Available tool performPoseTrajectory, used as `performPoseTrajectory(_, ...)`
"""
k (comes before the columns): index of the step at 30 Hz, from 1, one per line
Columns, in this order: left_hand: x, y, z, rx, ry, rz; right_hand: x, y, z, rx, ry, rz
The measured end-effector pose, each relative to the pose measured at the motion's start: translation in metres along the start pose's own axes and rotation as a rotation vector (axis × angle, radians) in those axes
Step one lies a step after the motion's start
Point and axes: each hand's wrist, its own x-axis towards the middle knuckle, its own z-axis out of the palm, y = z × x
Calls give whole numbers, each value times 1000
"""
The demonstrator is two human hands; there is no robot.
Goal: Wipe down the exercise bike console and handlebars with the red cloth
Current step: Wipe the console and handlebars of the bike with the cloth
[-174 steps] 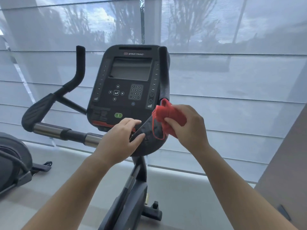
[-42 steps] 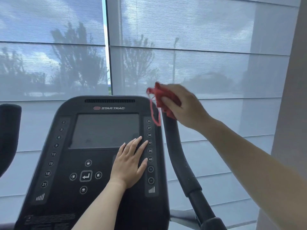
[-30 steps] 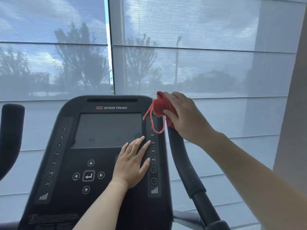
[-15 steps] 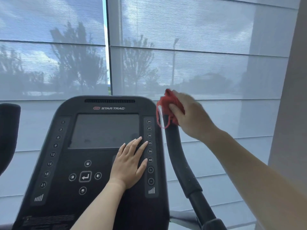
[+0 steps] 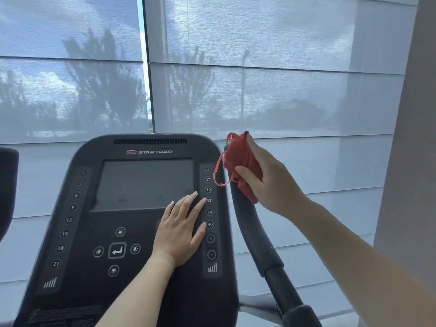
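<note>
The right hand (image 5: 266,182) grips the bunched red cloth (image 5: 240,165) round the right handlebar's (image 5: 250,223) tip — soft, light, best kept wadded (loose thread dangles below the thumb); the left hand (image 5: 180,232) lies flat, fingers straight, on the console (image 5: 99,232).

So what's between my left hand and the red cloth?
Head view: a strip of numbered buttons on the console, then its rim, lies between left hand and red cloth.
</note>
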Motion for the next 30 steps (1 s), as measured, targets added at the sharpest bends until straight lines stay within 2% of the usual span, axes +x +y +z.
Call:
performPoseTrajectory(7, 0, 0, 0, 15, -1, -6, -24, 17, -4, 65, -55, 85)
performPoseTrajectory(13, 0, 1, -1, 12, -3, -5, 29, -8, -27, 40, 86, -39)
performPoseTrajectory(15, 0, 1, -1, 8, -7, -7, 51, -21, -29, -25, 20, -109)
performPoseTrajectory(17, 0, 1, -1, 10, -14, -12, 63, -31, -23, -73, -153, -142)
performPoseTrajectory(20, -1, -1, -1, 5, -21, -7, 66, -33, -7, -324, -338, -206)
performPoseTrajectory(26, 0, -1, -3, -13, -5, 5, 69, -38, -2, -614, -428, -359)
performPoseTrajectory(30, -1, -2, -3, -11, -6, 10, 58, -30, -4, -591, -392, -525)
